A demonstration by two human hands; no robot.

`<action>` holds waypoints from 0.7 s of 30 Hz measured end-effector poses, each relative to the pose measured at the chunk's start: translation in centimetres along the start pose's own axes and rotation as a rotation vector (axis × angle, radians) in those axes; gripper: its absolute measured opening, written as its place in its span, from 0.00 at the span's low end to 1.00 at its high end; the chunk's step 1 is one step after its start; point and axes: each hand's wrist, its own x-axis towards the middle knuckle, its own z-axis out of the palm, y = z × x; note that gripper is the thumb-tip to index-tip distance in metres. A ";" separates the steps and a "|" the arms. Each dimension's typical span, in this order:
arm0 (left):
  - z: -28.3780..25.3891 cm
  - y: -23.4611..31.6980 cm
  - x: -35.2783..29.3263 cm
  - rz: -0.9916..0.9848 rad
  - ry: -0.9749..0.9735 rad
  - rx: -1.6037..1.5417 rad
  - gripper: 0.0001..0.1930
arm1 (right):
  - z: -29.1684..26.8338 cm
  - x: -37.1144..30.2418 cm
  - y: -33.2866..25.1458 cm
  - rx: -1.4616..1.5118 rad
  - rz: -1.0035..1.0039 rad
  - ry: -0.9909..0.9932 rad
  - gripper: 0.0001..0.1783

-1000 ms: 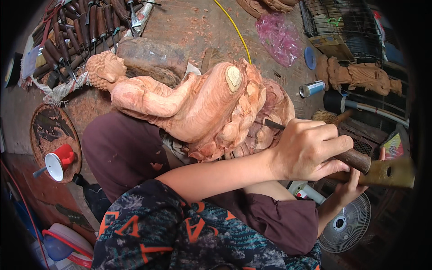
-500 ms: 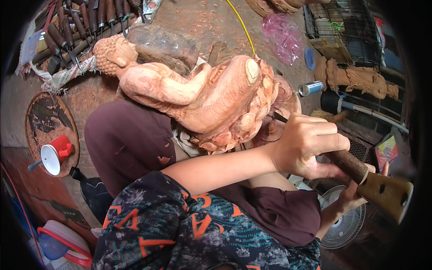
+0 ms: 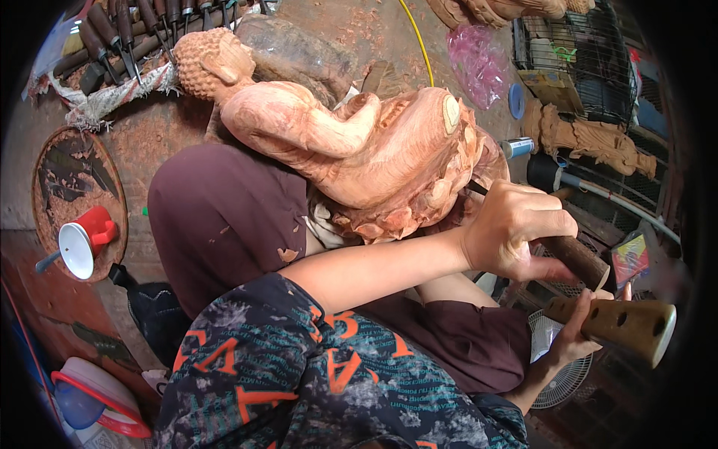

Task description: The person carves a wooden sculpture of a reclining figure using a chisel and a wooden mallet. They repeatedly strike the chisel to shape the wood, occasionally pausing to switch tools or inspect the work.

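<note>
A carved wooden statue lies on its side across my lap, its curly-haired head to the left and its petal-carved base to the right. My left hand is closed around a chisel, whose wooden handle points down to the right. The dark blade meets the carved base, and its tip is hidden. Farther right, my right hand grips a yellow-brown mallet with dark holes in it. A small gap separates the mallet from the handle's end.
Several chisels lie at the upper left. A red mug stands on a round tray with wood shavings. A can, a pink plastic bag and another carving are on the right; a fan is below.
The mallet has moved away from the chisel handle's end, slightly down and left. My left hand keeps the chisel at the base. The whole view has shifted a little.
</note>
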 end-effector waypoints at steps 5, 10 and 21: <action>-0.4 -0.1 0.0 -0.028 0.005 0.023 0.22 | 0.2 -0.1 -0.6 -0.069 -0.040 -0.017 0.29; -0.6 -0.1 0.1 -0.009 0.042 -0.010 0.22 | 0.6 0.7 -3.0 0.048 0.063 0.033 0.27; -1.5 -0.4 0.2 0.007 0.004 0.037 0.24 | 0.6 -1.0 -0.6 -0.024 0.004 -0.025 0.22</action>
